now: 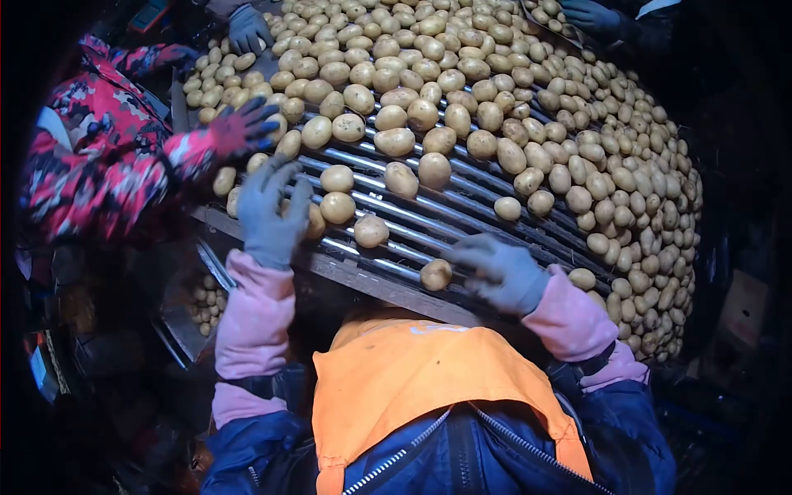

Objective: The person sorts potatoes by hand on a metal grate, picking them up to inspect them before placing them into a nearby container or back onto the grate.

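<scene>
My left hand (pixel 272 213), in a grey-blue glove, reaches over the near left edge of a metal roller table (pixel 483 216). Its fingers are spread and partly cover a few potatoes beside a potato (pixel 337 208) on the rollers. My right hand (pixel 499 272), gloved the same way and slightly smeared by motion, has its fingers stretched left. Close to its fingertips a brownish potato (pixel 436 275) lies near the front rail. Another potato (pixel 371 231) rests on the rollers between both hands.
A large heap of potatoes (pixel 619 173) covers the far and right side. Left of me, a co-worker's gloved hand (pixel 243 128) reaches over the rollers. More gloved hands (pixel 248 30) show at the far edge. A wooden rail (pixel 371 285) borders my side.
</scene>
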The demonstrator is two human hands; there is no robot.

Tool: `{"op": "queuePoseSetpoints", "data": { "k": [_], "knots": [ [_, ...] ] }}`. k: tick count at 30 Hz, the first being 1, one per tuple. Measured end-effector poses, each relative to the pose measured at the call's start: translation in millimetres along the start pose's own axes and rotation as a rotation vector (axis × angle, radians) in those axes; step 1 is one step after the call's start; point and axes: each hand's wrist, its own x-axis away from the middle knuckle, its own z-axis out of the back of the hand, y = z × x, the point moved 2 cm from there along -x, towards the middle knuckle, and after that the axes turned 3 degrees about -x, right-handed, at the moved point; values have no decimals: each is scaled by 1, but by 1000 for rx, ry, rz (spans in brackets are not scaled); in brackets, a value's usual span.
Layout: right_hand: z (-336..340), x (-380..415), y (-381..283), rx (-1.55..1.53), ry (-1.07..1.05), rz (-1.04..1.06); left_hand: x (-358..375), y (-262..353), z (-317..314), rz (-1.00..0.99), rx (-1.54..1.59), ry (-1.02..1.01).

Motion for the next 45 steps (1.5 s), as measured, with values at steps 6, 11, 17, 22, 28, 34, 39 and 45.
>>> {"op": "queuePoseSetpoints", "data": {
  "k": [6, 11, 17, 22, 28, 34, 39, 45],
  "knots": [
    [-46, -42, 21, 237, -221, 150, 67, 60, 7, 185, 313, -64],
    [-20, -83, 7, -1035, -214, -312, 129, 49, 32, 419, 444, 1],
    [-81, -215, -128, -868, -575, -20, 192, 17, 53, 699, 445, -21],
    [-196, -294, -218, -680, -444, 348, 215, 0, 57, 558, 246, -4],
    [-85, -239, -169, -582, -324, 30, 202, -3, 67, 644, 253, 7],
    [51, -164, 67, -168, 825, 12, 135, 23, 52, 282, 257, 142],
    [158, -121, 261, 276, 791, -392, 96, 52, 20, -45, 158, 68],
    [83, -212, 204, 296, 569, -343, 64, 77, -30, -280, -22, -350]
  ]
}}
